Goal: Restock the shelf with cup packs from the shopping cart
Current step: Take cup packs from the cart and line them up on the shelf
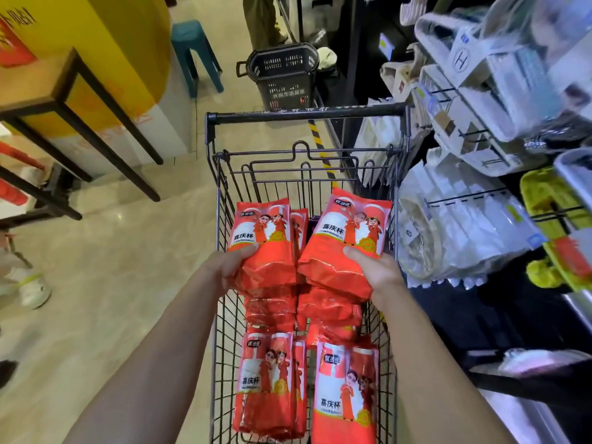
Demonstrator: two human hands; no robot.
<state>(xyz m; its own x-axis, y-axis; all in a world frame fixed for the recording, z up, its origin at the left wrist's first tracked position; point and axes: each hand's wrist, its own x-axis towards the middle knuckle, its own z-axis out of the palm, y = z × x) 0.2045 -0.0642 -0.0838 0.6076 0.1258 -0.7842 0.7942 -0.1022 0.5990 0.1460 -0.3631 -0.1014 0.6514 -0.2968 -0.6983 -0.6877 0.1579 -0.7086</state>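
Observation:
A black wire shopping cart (221,193) stands in front of me, filled with several red cup packs (346,398) printed with cartoon figures. My left hand (229,265) grips the lower end of one red cup pack (261,232), held above the cart's left side. My right hand (374,270) holds another red cup pack (350,232) by its bottom end, lifted over the right side. Both held packs tilt up and away from me. The shelf (480,193) stands to the right of the cart, hung with white and clear packaged goods.
A black plastic basket (282,75) sits on the floor beyond the cart's handle. A teal stool (195,52) and a dark-framed wooden table (64,100) stand at the left. Someone's white shoe (33,291) is at the far left. A yellow and red item (557,232) hangs from the shelf.

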